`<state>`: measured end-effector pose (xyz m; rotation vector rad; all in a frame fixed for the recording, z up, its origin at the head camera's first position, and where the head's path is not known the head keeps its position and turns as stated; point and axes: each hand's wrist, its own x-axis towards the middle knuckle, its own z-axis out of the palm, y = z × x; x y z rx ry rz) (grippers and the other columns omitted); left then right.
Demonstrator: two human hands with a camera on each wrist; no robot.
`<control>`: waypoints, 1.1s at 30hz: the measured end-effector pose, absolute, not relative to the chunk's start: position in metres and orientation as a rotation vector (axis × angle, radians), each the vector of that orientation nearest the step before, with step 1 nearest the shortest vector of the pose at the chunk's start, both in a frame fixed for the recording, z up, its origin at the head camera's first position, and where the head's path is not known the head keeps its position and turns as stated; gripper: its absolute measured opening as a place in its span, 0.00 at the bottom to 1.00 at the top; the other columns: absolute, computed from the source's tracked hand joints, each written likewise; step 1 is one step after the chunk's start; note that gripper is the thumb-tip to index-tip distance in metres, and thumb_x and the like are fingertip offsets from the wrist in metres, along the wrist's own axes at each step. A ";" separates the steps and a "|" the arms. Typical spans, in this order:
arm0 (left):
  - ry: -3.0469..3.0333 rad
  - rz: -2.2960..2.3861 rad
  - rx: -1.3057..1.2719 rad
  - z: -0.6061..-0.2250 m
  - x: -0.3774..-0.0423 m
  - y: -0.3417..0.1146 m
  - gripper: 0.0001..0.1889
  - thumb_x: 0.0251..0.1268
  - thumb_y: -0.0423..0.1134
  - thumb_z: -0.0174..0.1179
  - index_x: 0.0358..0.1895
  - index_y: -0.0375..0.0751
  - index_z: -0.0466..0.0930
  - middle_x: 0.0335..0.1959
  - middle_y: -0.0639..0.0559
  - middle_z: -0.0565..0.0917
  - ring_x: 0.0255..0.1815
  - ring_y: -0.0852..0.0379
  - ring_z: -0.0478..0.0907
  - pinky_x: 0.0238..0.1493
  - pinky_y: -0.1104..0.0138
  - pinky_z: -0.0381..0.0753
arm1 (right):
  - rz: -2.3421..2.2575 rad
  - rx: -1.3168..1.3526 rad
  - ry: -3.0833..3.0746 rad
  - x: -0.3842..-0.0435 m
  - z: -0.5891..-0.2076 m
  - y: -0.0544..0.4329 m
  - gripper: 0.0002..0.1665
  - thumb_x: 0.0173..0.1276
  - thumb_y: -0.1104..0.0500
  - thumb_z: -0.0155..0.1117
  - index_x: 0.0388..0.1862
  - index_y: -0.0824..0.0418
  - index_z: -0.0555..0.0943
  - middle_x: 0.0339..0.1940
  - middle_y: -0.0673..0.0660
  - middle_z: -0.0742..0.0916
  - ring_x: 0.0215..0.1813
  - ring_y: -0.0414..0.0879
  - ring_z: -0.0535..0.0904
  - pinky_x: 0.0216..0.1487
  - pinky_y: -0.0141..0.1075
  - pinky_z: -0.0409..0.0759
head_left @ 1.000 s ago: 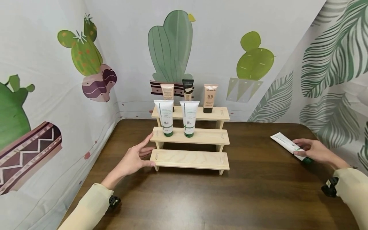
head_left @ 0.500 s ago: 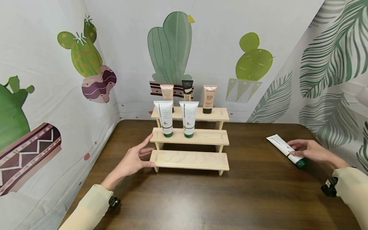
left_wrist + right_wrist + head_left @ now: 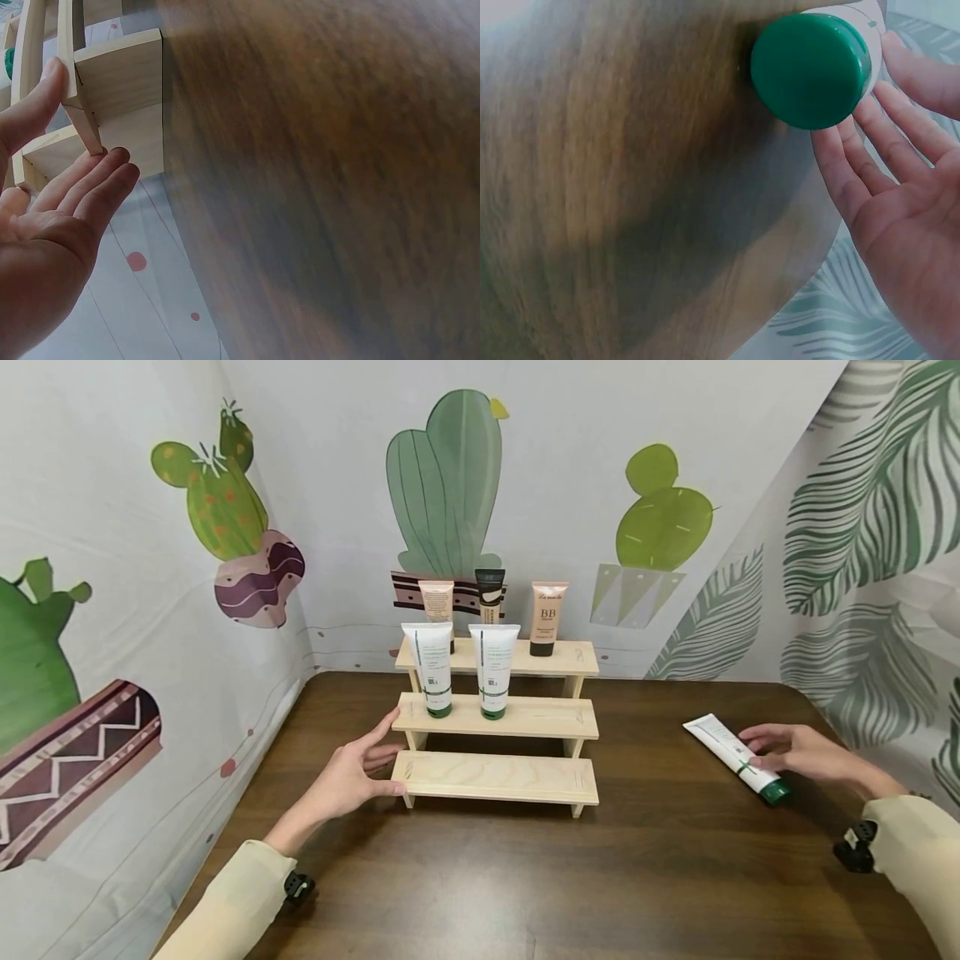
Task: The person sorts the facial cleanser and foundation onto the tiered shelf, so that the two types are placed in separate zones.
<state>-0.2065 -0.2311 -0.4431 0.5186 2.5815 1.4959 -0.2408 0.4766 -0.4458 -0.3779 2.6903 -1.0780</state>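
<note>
A three-tier wooden display rack (image 3: 495, 775) stands mid-table. My left hand (image 3: 348, 772) holds its left end, the thumb at the lowest step's front corner, the index finger reaching the middle step. In the left wrist view, the step's end lies between thumb and fingers (image 3: 94, 187). To the right, my right hand (image 3: 810, 753) pinches a white squeeze tube (image 3: 723, 745) with a green cap (image 3: 806, 71), thumb on one side and fingers on the other. The tube lies tilted, low over the tabletop; whether it touches the wood I cannot tell.
Two white tubes (image 3: 432, 664) stand cap-down on the middle step. On the top step stand a tan BB tube (image 3: 549, 614), a black-topped tube (image 3: 490, 589) and another tan tube (image 3: 437, 597), the latter partly hidden. A cactus-print cloth (image 3: 570, 460) hangs behind the brown table (image 3: 660, 877).
My right hand and the white tube have shifted left, and more of the green cap shows. My left hand and the rack stay where they were.
</note>
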 end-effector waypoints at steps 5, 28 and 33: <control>2.582 1.490 0.517 -0.444 -0.206 -0.231 0.63 0.52 0.29 0.82 0.87 0.65 0.51 0.65 0.31 0.81 0.64 0.34 0.80 0.64 0.50 0.81 | -1.087 -0.406 2.639 -0.243 -0.446 0.469 0.26 0.70 0.69 0.70 0.61 0.84 0.75 0.47 0.61 0.86 0.42 0.35 0.82 0.38 0.31 0.85; 2.585 1.493 0.512 -0.443 -0.206 -0.231 0.63 0.52 0.30 0.82 0.87 0.65 0.52 0.64 0.32 0.82 0.64 0.35 0.81 0.64 0.50 0.81 | -1.218 -0.469 2.348 -0.249 -0.444 0.452 0.27 0.70 0.72 0.68 0.62 0.84 0.72 0.50 0.62 0.85 0.41 0.43 0.84 0.37 0.38 0.88; 2.583 1.498 0.507 -0.443 -0.206 -0.232 0.63 0.51 0.30 0.83 0.86 0.65 0.52 0.64 0.33 0.82 0.64 0.35 0.81 0.64 0.50 0.81 | -1.192 -0.501 2.324 -0.250 -0.440 0.445 0.31 0.69 0.72 0.69 0.64 0.86 0.68 0.51 0.65 0.85 0.39 0.44 0.84 0.35 0.39 0.89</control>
